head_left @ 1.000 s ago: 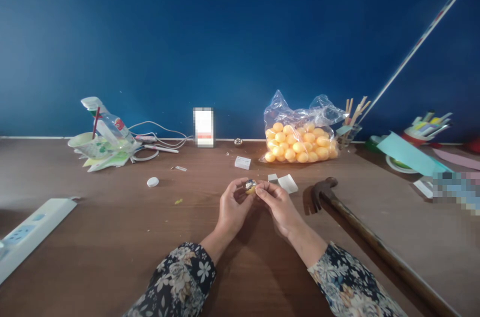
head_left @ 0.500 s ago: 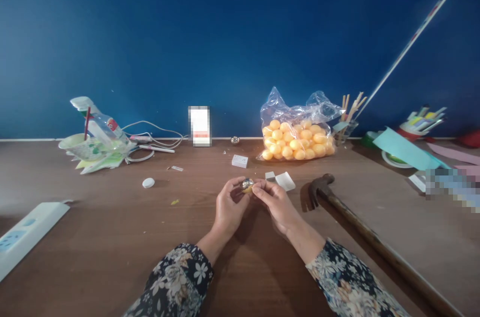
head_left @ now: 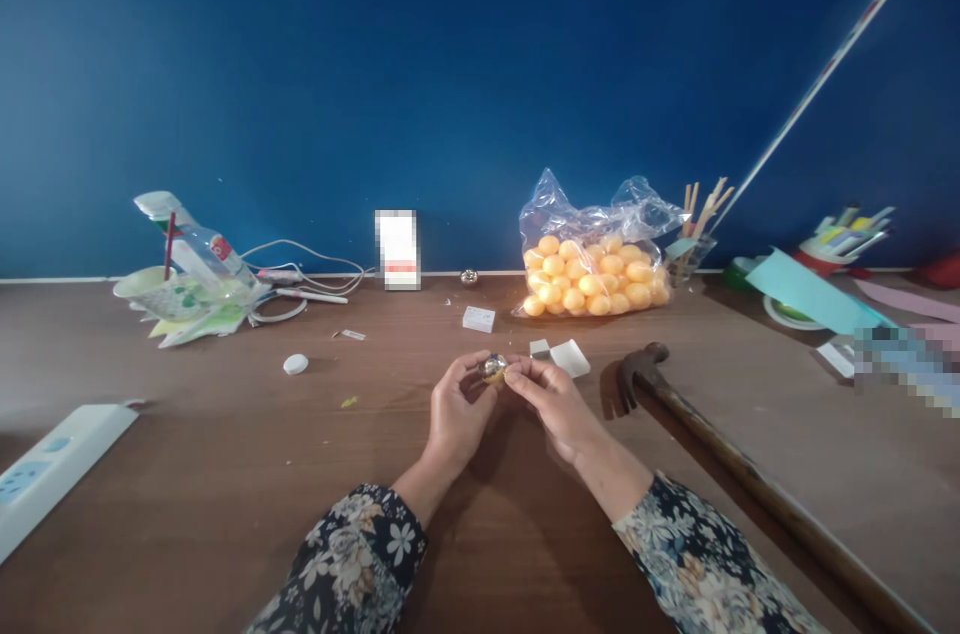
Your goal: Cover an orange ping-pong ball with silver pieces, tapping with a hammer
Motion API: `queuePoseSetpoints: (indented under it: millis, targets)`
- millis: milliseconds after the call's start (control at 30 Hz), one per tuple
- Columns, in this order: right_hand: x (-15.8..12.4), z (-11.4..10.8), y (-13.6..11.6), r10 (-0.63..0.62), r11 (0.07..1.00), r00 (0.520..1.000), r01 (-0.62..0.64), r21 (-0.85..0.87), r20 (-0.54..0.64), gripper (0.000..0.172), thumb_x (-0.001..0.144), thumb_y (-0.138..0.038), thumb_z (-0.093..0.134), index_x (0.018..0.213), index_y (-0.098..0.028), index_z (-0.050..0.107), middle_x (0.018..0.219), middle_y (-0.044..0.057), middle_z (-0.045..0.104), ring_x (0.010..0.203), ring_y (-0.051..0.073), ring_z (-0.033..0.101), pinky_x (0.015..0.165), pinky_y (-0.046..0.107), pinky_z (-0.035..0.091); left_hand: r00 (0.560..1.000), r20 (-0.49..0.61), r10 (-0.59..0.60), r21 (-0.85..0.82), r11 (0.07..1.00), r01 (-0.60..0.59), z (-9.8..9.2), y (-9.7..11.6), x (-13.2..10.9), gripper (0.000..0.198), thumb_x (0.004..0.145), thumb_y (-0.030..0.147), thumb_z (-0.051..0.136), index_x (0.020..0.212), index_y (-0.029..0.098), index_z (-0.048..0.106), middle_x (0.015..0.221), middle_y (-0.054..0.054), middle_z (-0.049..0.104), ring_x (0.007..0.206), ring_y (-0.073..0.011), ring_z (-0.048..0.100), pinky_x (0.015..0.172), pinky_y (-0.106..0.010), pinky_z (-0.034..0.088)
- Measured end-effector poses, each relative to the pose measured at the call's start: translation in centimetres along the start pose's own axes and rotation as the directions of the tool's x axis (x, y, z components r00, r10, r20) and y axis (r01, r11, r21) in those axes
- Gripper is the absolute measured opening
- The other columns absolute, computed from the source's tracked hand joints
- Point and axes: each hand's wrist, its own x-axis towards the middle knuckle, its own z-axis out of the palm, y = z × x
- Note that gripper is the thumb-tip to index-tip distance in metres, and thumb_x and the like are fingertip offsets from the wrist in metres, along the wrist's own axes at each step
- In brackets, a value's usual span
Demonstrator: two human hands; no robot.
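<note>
Between my two hands, above the brown table, is a small shiny silver round object (head_left: 493, 364) with a yellowish piece (head_left: 496, 377) at its lower side. My left hand (head_left: 459, 414) curls its fingers around the silver object from the left, closed on it. From the right, my right hand (head_left: 555, 406) pinches at its edge with thumb and forefinger, next to the yellowish piece. The fingers hide part of the object. Just beyond the right hand lie a small grey block (head_left: 540, 350) and a white piece of paper or card (head_left: 571, 360).
A claw hammer (head_left: 720, 454) lies to the right. Behind stand a clear bag of yellow balls (head_left: 592, 279), a small white box (head_left: 478, 319) and another shiny round object (head_left: 469, 277). At left are a power strip (head_left: 60, 464), a white cap (head_left: 295, 364) and a plastic bottle (head_left: 210, 249).
Both hands keep nearly the same hold on the silver object. The whole view has shifted very slightly.
</note>
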Motion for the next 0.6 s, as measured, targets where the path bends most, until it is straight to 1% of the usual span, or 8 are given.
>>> queuePoseSetpoints:
  millis: [200,300,467,600]
  targets:
    - [0.1,-0.2,-0.1,0.018,0.997,1.000,-0.020,-0.071,-0.025,0.030,0.059,-0.042,0.080,0.069,-0.017,0.069,0.092,0.004,0.071,0.080,0.016,0.059,0.078,0.030,0.043,0.999,0.024,0.033,0.065,0.997,-0.035,-0.2,-0.5,0.0,0.034,0.064,0.011,0.071,0.096,0.016,0.063,0.095,-0.008,0.072,0.093,-0.0201,0.068,0.085,-0.032,0.054]
    - [0.1,-0.2,-0.1,0.034,0.996,0.999,-0.035,-0.077,-0.011,0.032,0.058,-0.044,0.080,0.070,-0.017,0.069,0.090,0.005,0.071,0.080,0.017,0.060,0.078,0.030,0.043,0.998,0.040,0.051,0.092,0.994,-0.055,-0.4,-0.8,0.0,0.035,0.065,0.011,0.070,0.098,0.016,0.062,0.096,-0.008,0.072,0.094,-0.0201,0.068,0.086,-0.034,0.054]
    - [0.1,-0.3,-0.2,0.080,0.996,0.997,-0.081,-0.037,-0.018,0.030,0.056,-0.041,0.082,0.064,-0.017,0.067,0.092,0.005,0.072,0.079,0.016,0.061,0.079,0.029,0.044,0.993,0.082,0.080,0.138,0.986,-0.091,-0.6,-1.3,0.1,0.034,0.068,0.011,0.066,0.101,0.016,0.060,0.100,-0.008,0.071,0.097,-0.0201,0.068,0.087,-0.034,0.054]
    - [0.1,-0.4,-0.3,0.127,0.992,0.992,-0.127,0.016,-0.007,0.029,0.054,-0.039,0.083,0.064,-0.016,0.068,0.093,0.005,0.072,0.081,0.017,0.063,0.082,0.032,0.046,0.988,0.125,0.094,0.164,0.980,-0.114,-0.7,-1.5,0.1,0.030,0.071,0.010,0.062,0.101,0.016,0.059,0.102,-0.008,0.070,0.098,-0.0191,0.067,0.088,-0.033,0.053]
